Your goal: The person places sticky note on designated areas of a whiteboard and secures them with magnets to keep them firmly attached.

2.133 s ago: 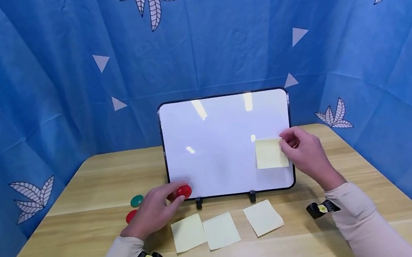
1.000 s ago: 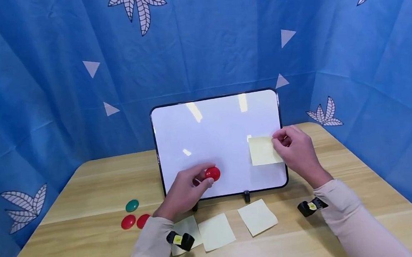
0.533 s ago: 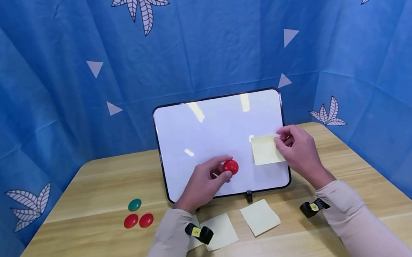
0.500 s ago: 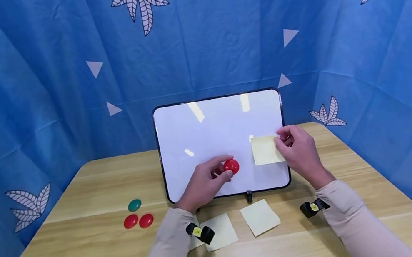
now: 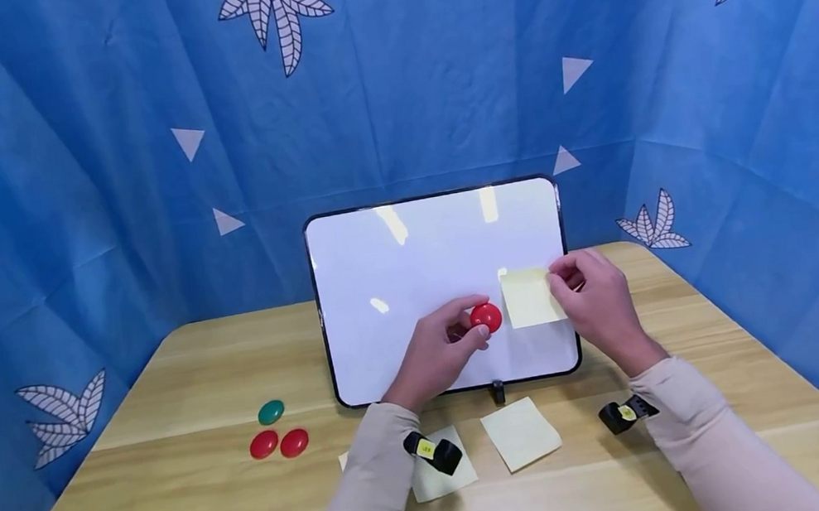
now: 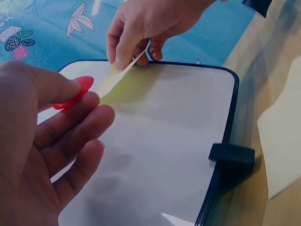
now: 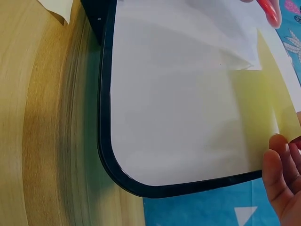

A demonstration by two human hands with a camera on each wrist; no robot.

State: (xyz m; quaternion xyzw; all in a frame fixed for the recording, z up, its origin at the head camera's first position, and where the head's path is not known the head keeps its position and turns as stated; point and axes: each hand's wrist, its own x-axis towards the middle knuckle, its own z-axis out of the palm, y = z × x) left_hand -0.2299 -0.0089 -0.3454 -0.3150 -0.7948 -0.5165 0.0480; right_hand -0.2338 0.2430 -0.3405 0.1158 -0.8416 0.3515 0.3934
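With my left hand [image 5: 438, 351] I pinch a red disc [image 5: 487, 317] between thumb and fingers, just left of a yellow note [image 5: 529, 301]. My right hand [image 5: 602, 302] pinches that note by its right side, in front of the right part of the board [image 5: 396, 273]; I cannot tell whether the note touches it. The board stands on the table [image 5: 204, 510]. Well to the left lie a green disc [image 5: 271, 411] and, nearer, two more red discs [image 5: 294, 442]. Three loose notes [image 5: 521, 433] lie nearer than the board, two partly hidden by my left sleeve [image 5: 373, 480] and wrist camera [image 5: 434, 453].
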